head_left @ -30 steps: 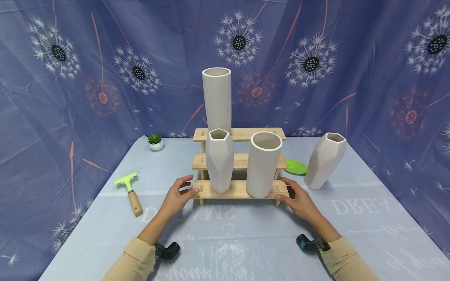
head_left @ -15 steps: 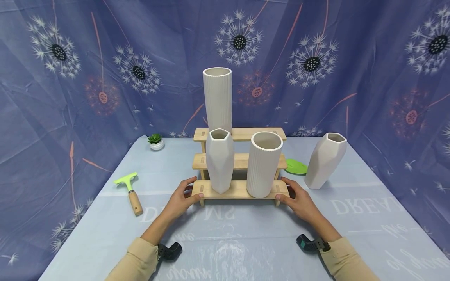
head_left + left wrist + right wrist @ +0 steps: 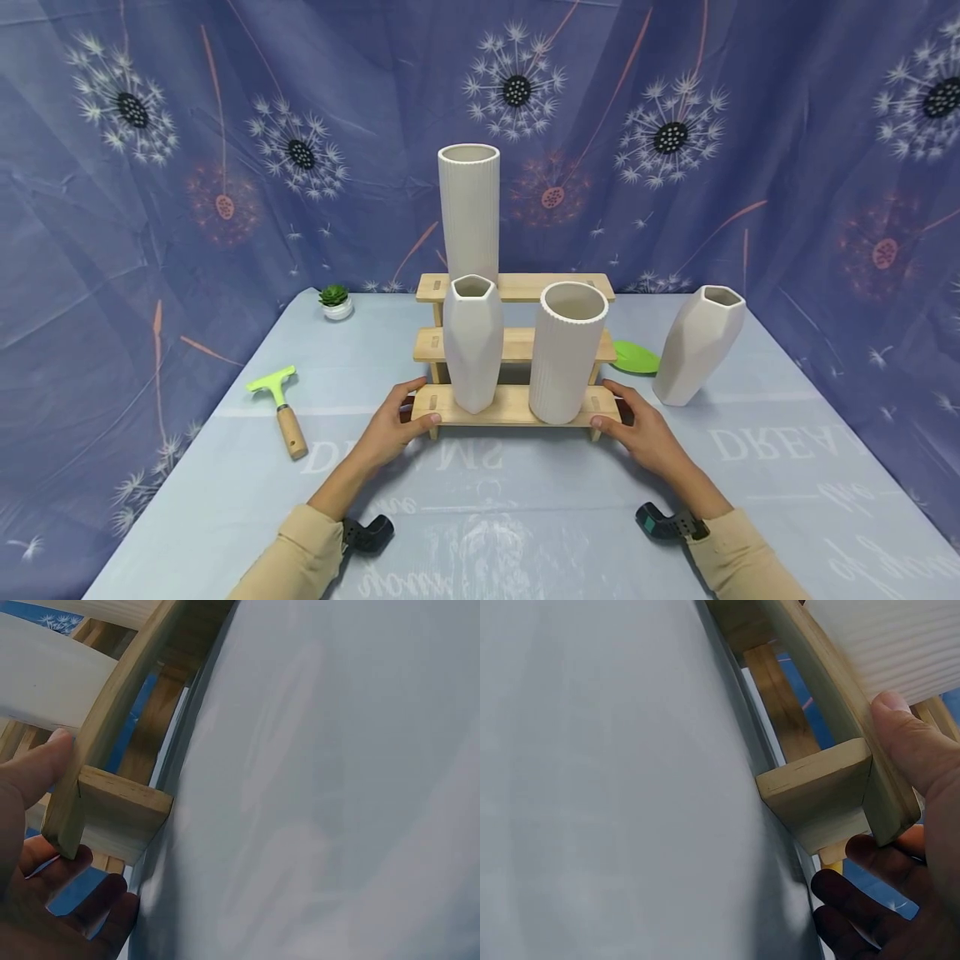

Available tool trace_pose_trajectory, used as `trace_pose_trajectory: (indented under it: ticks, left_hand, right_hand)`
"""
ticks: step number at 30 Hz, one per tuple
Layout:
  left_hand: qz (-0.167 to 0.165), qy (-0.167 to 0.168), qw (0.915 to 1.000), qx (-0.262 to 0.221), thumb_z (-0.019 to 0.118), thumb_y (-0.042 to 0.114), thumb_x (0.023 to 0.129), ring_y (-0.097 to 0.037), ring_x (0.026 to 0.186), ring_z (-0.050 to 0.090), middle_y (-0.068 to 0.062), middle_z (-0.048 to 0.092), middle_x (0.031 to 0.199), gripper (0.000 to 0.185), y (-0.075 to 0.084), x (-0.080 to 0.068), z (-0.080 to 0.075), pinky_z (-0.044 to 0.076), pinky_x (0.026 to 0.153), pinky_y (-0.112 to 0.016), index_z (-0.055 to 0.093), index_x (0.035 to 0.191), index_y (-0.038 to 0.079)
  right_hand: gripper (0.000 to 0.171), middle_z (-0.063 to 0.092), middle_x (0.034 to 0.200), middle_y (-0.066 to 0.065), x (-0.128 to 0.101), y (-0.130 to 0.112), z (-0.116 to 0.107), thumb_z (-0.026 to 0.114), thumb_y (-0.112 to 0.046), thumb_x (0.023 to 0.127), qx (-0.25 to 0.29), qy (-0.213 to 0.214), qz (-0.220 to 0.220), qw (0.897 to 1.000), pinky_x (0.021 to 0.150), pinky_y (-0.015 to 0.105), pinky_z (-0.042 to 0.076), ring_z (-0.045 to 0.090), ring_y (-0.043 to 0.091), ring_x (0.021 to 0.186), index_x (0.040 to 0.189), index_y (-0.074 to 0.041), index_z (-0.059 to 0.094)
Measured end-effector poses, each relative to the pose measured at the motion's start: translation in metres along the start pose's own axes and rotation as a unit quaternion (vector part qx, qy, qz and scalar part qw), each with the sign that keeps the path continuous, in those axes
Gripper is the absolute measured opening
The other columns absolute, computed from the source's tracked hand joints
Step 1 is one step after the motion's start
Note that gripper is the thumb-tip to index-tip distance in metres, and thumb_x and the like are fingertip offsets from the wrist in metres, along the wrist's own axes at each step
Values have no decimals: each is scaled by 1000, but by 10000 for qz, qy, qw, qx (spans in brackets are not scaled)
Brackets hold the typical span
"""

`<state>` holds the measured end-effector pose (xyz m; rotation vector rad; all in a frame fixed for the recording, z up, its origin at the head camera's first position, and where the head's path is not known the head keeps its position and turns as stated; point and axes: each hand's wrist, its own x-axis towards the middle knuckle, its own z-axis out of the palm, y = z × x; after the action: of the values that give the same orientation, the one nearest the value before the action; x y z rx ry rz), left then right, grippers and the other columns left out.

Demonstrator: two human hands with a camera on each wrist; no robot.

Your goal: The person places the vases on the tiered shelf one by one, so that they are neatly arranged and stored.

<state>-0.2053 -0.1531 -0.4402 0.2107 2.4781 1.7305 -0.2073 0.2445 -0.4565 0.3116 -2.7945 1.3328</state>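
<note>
A three-tier wooden shelf [image 3: 517,406] stands mid-table. Its lowest step carries a white faceted vase [image 3: 472,346] and a white ribbed vase [image 3: 567,354]; a tall ribbed vase [image 3: 468,212] stands on the top step. My left hand [image 3: 393,423] grips the left end of the lowest step. In the left wrist view the thumb [image 3: 34,772] lies on the plank [image 3: 112,712] and the fingers curl beneath. My right hand [image 3: 637,423] grips the right end, with the thumb [image 3: 911,739] on top of the plank [image 3: 817,787] and the fingers under it.
A second faceted vase [image 3: 699,346] stands on the light blue table [image 3: 525,500] to the right, a green dish [image 3: 636,357] behind the shelf's right end. A green scraper with a wooden handle [image 3: 279,404] lies left, a small potted succulent [image 3: 333,302] far left. A dandelion-print cloth [image 3: 787,125] hangs behind.
My left hand has moved in from beside the shelf and closed on the left end of the lowest step. The right hand has stayed at the right end.
</note>
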Motion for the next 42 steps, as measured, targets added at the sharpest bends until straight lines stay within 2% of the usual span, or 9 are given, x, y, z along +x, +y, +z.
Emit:
trace_pose_trajectory:
  ticks: [2,13,22,32,42]
  left_hand:
    - [29,19,10000,21,69,21,87,-36,120,51,-22,44,136,72,-4,2,1,50,84,-33,30,147,12]
    - [117,12,9999,35,67,19,88,-35,117,54,-21,45,134,70,-3,2,1,51,82,-31,30,146,8]
    - [120,-5,9999,59,67,20,88,-35,117,54,-21,46,132,69,-4,3,1,51,82,-31,32,145,9]
    - [70,11,9999,134,68,23,87,-35,116,53,-18,44,133,69,-3,3,0,51,82,-30,33,145,11]
    - [-33,30,10000,65,70,24,86,-33,118,53,-16,44,134,69,-3,2,1,50,84,-31,34,145,15]
  right_hand:
    - [78,51,134,19,0,-1,0,67,-44,84,3,-12,21,10000,86,37,50,57,32,115,146,-10,34]
    - [77,47,137,20,-2,-6,-6,65,-43,86,-20,-5,39,10000,90,49,49,55,37,116,145,-6,32]
    - [76,43,143,21,-10,-5,-18,61,-46,89,-352,143,177,9991,100,58,39,46,43,126,144,-2,34]
    - [71,45,137,26,-20,-3,-36,63,-40,89,-650,636,149,9957,99,57,37,46,43,121,139,3,36]
    - [72,47,135,28,-30,8,-49,62,-41,89,-737,768,314,9938,99,57,37,45,44,122,139,4,36]
